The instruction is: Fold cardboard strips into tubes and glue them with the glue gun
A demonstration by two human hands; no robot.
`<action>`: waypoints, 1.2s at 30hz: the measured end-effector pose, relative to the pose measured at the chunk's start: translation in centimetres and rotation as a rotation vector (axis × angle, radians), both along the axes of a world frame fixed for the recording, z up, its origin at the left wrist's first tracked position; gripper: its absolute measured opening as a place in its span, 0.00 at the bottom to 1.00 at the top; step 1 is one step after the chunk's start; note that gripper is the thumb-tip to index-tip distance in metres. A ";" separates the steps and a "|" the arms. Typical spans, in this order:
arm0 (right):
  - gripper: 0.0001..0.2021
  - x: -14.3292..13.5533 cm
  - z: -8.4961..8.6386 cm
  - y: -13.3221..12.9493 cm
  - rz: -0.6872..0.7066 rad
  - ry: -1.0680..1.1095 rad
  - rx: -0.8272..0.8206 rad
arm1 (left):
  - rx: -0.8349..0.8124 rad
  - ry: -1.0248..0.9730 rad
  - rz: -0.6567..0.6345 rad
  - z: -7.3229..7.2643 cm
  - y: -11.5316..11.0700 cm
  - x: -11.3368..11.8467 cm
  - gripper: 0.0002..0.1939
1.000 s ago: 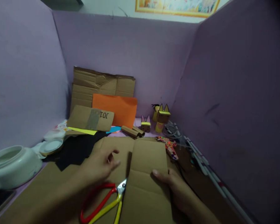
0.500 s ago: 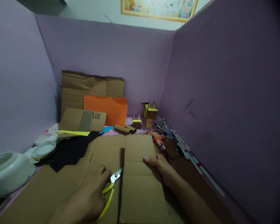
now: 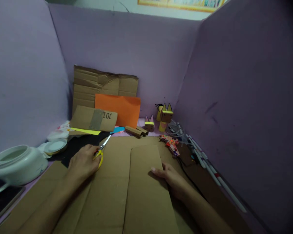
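Note:
My left hand (image 3: 84, 162) is closed on a pair of scissors (image 3: 101, 152) with yellow handles, over the left part of the cardboard. The blades point up and away, nearly together. A long cardboard strip (image 3: 146, 185) lies at the centre, and my right hand (image 3: 171, 177) grips its right edge, thumb on top and fingers hidden beneath. Under and left of the strip spreads a larger cardboard sheet (image 3: 107, 188).
A white pot (image 3: 19, 165) stands at the left beside a lid (image 3: 55, 146). Orange paper (image 3: 119, 109) and cardboard pieces (image 3: 104, 79) lean at the back. Small cat-like figures (image 3: 166, 115), a patterned shape (image 3: 171, 144) and striped tubes (image 3: 217, 178) lie to the right.
My left hand has moved away from the strip, up and to the left, with the scissors. The strip has shifted slightly in my right hand, and the camera view has tilted down.

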State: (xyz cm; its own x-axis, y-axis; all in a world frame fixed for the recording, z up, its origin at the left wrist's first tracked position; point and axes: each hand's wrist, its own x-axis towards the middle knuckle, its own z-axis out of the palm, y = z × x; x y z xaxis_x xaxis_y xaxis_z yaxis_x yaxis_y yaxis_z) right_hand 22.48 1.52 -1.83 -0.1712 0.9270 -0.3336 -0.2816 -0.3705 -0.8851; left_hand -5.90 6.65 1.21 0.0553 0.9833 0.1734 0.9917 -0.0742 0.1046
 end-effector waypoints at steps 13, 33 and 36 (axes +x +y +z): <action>0.24 -0.4 -0.5 1.1 -0.066 -0.151 0.057 | 0.798 -0.127 -0.816 -7.8 -10.2 10.2 0.13; 0.13 0.0 -3.7 -8.9 -0.038 -1.303 1.373 | 0.363 -0.071 -0.939 -6.8 -11.6 8.6 0.06; 0.16 -0.3 -3.7 -9.4 -0.004 -1.311 1.331 | 0.330 -0.206 -0.904 -6.4 -11.9 8.7 0.07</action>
State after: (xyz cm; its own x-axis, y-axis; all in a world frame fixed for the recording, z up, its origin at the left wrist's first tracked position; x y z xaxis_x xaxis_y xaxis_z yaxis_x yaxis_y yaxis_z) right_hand 22.17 -7.87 -5.53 -0.4349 0.6565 0.6164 0.7320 0.6564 -0.1826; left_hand 2.78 -5.26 -5.19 0.7008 0.4858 0.5224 0.5114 -0.8527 0.1069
